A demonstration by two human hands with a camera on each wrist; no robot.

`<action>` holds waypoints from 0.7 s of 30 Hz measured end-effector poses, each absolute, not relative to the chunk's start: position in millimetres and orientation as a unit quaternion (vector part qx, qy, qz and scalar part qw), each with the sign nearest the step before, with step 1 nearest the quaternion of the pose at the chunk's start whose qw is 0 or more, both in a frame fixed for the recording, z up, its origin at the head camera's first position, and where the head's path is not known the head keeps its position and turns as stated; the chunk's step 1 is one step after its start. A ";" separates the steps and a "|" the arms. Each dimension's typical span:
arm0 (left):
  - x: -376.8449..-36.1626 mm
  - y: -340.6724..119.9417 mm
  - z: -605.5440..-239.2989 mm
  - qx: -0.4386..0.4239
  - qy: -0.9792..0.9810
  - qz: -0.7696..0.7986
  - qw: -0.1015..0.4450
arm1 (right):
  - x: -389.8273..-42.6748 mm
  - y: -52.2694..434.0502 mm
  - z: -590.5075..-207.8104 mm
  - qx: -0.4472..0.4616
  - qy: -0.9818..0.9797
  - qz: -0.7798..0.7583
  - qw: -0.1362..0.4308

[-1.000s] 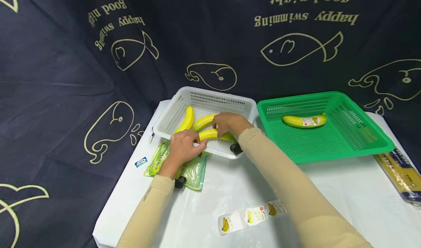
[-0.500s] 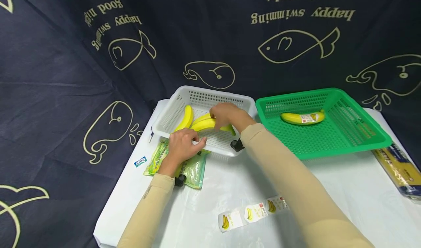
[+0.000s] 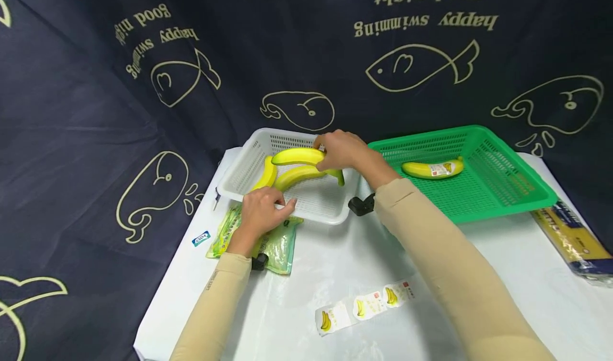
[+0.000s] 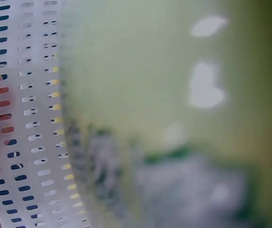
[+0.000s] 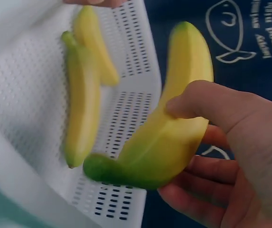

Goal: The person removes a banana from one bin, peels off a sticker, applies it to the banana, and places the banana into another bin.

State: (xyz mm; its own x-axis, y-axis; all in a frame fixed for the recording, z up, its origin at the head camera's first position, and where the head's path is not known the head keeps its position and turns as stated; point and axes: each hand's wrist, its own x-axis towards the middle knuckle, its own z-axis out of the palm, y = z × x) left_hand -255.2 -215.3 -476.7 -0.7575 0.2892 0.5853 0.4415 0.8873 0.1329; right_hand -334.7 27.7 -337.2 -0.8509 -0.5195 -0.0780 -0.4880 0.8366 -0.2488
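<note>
Right hand (image 3: pixel 342 150): thumb and fingers grip the curved green-ended yellow banana (image 5: pixel 188 61).
Banana: above the white perforated plastic basket (image 3: pixel 321 198).
Left hand (image 3: pixel 262 209): fingers hooked over the near rim.
Slip: smooth skin could let it twist.
Snag: drooping stem may catch the wall.
</note>
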 end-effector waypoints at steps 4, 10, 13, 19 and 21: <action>-255.0 -216.1 -473.8 -0.192 -0.935 -0.135 0.265 | -322.0 42.3 -332.4 -0.252 0.954 -0.156 0.046; -255.9 -218.2 -471.1 -0.190 -0.943 -0.127 0.242 | -300.1 63.5 -328.9 -0.236 0.947 -0.220 0.001; -255.1 -218.8 -468.2 -0.193 -0.945 -0.131 0.227 | -289.2 72.9 -329.4 -0.229 0.946 -0.231 -0.006; -250.7 -216.4 -460.5 -0.204 -0.937 -0.178 0.223 | -265.8 90.2 -330.7 -0.244 0.942 -0.231 -0.019; -248.4 -214.9 -458.2 -0.207 -0.934 -0.194 0.216 | -257.2 96.2 -332.0 -0.257 0.939 -0.228 -0.028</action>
State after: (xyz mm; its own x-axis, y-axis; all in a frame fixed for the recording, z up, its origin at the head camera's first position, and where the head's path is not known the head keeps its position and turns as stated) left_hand -248.4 -214.9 -458.2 -0.8216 0.3028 0.4831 0.4700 0.8393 0.2733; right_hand -257.2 96.2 -332.0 -0.8665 -0.4693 0.1702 -0.4951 0.7639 -0.4139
